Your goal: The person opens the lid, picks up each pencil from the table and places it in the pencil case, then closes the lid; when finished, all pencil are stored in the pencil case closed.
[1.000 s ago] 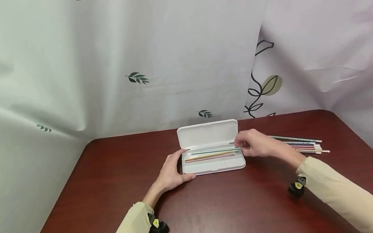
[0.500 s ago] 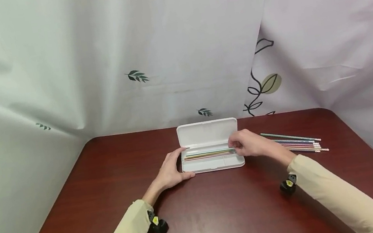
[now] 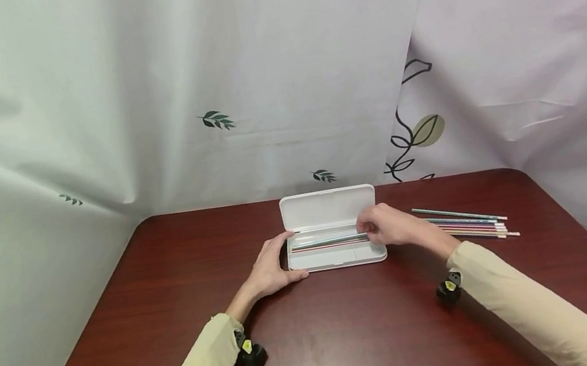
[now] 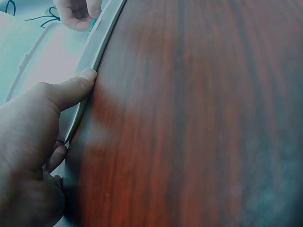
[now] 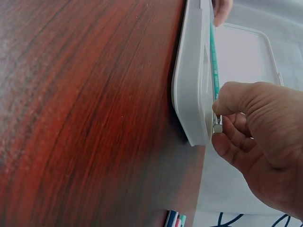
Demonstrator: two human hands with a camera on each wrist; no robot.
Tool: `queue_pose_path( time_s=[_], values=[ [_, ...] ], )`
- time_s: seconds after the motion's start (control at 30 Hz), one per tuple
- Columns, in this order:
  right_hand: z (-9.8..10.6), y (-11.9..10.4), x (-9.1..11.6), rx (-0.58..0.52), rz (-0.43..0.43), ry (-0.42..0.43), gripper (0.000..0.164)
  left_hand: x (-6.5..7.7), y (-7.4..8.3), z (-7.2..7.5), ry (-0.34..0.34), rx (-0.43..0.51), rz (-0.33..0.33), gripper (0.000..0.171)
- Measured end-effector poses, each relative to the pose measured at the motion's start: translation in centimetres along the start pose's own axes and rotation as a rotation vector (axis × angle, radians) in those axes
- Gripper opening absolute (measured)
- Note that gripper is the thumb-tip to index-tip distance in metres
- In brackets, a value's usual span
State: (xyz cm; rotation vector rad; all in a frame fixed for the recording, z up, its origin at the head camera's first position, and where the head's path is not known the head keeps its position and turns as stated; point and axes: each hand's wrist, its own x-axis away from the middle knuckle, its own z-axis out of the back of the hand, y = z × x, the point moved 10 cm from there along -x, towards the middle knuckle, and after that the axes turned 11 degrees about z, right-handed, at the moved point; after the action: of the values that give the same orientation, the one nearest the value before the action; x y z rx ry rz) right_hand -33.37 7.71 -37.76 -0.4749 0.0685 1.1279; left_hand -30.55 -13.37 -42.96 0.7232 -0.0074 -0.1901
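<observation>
A white pencil case [image 3: 317, 261] lies on the table with its lid [image 3: 329, 208] raised at the back. My left hand [image 3: 269, 269] grips its left end, thumb along the front rim and fingers at the back corner. Over the case's right part, my right hand [image 3: 389, 224] pinches a green pencil [image 5: 214, 61] close to its white eraser end. That pencil stretches leftward over the long compartment, low against other pencils [image 3: 326, 246] lying there. In the left wrist view, the left thumb [image 4: 78, 90] presses on the case's edge.
Right of the case, several pencils [image 3: 470, 225] lie loosely side by side on the dark red table [image 3: 351, 327], eraser ends pointing right. A green pencil [image 3: 460, 214] lies a little apart behind them. A pale patterned cloth [image 3: 278, 83] hangs behind the table.
My right hand has moved left from the case's right end to over its inside, bringing the green pencil down among the others. The left hand has stayed in place.
</observation>
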Motion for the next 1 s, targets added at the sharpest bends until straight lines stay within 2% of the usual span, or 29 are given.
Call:
queue_pose_path(
  time_s=[0.3,0.4,0.5,0.6,0.7,0.83,1.0],
  values=[
    [0.0,0.2,0.3,0.0,-0.005,0.01,0.015,0.0,0.0,-0.2,0.002,-0.001,-0.001,0.089],
    [0.5,0.3,0.8,-0.007,-0.005,0.052,0.014,0.0,0.0,-0.3,-0.006,-0.005,0.003,0.089],
    [1.8,0.4,1.9,0.007,0.0,0.131,0.015,0.0,-0.2,-0.4,-0.007,-0.013,0.011,0.09],
    [3.4,0.9,3.8,0.042,-0.009,0.205,0.018,0.0,-0.3,-0.3,-0.006,-0.015,0.016,0.09],
    [5.0,1.4,6.4,0.091,-0.044,0.244,0.021,-0.1,-0.2,-0.3,-0.006,-0.014,0.01,0.09],
    [6.3,2.0,10.4,0.142,-0.104,0.249,0.022,-0.2,-0.1,-0.1,0.003,0.0,-0.002,0.089],
    [7.0,2.7,15.3,0.179,-0.187,0.244,0.024,-0.3,-0.1,-0.2,0.003,0.004,-0.002,0.089]
  ],
)
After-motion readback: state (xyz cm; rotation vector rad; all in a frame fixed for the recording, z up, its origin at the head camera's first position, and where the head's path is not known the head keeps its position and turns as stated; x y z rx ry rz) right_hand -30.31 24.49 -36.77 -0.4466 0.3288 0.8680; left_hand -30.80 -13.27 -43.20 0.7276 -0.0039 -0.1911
